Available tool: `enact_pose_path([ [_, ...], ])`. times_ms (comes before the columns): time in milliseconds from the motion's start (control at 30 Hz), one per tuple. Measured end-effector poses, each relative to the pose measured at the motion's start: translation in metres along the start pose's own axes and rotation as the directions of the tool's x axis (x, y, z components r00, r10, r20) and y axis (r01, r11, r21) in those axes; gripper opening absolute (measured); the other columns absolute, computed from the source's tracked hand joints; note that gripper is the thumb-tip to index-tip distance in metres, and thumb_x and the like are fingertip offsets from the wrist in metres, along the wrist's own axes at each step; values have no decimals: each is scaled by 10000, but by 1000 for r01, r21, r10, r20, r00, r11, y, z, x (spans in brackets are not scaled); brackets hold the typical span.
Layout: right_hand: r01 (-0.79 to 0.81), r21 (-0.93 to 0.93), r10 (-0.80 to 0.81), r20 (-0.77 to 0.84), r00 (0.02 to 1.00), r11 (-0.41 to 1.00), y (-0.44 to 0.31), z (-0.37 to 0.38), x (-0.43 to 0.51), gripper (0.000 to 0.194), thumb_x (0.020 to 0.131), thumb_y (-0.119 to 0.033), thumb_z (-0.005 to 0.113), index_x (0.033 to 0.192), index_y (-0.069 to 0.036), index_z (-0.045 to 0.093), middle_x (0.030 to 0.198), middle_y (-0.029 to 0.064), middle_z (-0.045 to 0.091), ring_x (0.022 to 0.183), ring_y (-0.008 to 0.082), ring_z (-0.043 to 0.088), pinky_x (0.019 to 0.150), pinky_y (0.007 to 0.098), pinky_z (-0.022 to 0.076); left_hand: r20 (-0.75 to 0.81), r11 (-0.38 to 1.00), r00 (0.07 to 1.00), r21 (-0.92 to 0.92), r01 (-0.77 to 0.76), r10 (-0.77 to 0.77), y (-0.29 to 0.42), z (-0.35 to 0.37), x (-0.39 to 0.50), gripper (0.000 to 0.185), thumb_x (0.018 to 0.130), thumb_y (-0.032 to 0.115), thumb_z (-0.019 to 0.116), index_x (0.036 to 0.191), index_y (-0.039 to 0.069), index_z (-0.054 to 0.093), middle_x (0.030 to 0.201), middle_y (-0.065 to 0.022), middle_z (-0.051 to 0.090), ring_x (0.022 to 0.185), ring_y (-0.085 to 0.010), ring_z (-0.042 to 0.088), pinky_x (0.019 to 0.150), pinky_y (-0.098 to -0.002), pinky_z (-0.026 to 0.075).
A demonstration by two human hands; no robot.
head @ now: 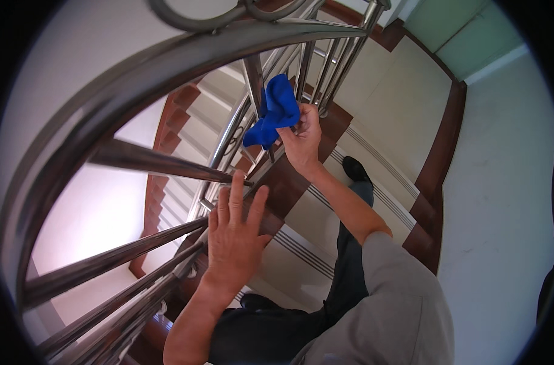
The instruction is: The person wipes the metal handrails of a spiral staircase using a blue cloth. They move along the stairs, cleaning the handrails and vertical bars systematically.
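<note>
My right hand (303, 139) pinches a blue cloth (279, 107) between thumb and fingers. The cloth hangs against an upright metal baluster (254, 80) of the stair railing and hides part of it. Lower and to the left, my left hand (236, 242) is spread, back upward, with nothing in it. Its fingertips are near the lower end of another baluster (163, 163); whether they touch it I cannot tell. The shiny metal handrail (167, 59) curves above both hands.
Beneath me are pale stair treads (299, 248) with dark grooved strips and brown edging. My shoe (355, 169) is on a lower step. A landing (395, 100) lies beyond, below a greenish panel (468, 36). A white wall (495, 219) runs along the right. Another flight (204, 114) descends behind the railing.
</note>
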State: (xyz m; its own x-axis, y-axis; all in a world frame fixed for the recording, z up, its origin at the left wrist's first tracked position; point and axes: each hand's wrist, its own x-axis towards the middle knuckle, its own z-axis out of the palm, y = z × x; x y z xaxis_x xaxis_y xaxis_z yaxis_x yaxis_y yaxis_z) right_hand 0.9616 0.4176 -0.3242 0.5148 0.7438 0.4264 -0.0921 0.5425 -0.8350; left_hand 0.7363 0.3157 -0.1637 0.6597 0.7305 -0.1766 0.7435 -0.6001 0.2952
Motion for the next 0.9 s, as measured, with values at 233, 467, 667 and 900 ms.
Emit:
enact_pose_path([
  [233, -228, -55, 235, 229, 945, 972, -13, -22, 23, 386, 991, -18, 813, 1234, -27, 514, 1246, 84, 665, 1136, 115, 646, 954, 335, 577, 93, 974, 969, 33, 226, -228, 11, 0, 15, 977, 788, 195, 969, 1627, 138, 469, 1804, -262, 185, 1531, -540, 407, 1089, -618, 495],
  [467, -209, -254, 308, 460, 833, 944, -16, -41, 53, 448, 942, -23, 822, 1307, -25, 563, 1217, 83, 677, 1108, 157, 668, 975, 351, 564, 148, 948, 938, -12, 319, -314, 40, 38, 45, 928, 787, 253, 968, 1586, 144, 509, 1764, -216, 313, 1398, -427, 532, 1014, -544, 539],
  [667, -212, -321, 371, 599, 710, 923, -32, -42, 80, 374, 951, -22, 808, 1246, -4, 578, 1171, 93, 698, 1088, 153, 678, 972, 355, 584, 182, 891, 876, 1, 453, -446, 44, 68, 52, 852, 807, 272, 964, 1543, 167, 547, 1766, -196, 325, 1392, -443, 568, 992, -562, 551],
  [900, -241, -333, 410, 691, 596, 912, -36, -37, 90, 357, 977, -44, 818, 1217, -16, 556, 1136, 68, 695, 1067, 133, 677, 950, 334, 581, 105, 719, 740, -182, 671, -664, 55, 78, 42, 783, 855, 291, 922, 1539, 158, 564, 1746, -199, 349, 1353, -462, 605, 1005, -610, 550],
])
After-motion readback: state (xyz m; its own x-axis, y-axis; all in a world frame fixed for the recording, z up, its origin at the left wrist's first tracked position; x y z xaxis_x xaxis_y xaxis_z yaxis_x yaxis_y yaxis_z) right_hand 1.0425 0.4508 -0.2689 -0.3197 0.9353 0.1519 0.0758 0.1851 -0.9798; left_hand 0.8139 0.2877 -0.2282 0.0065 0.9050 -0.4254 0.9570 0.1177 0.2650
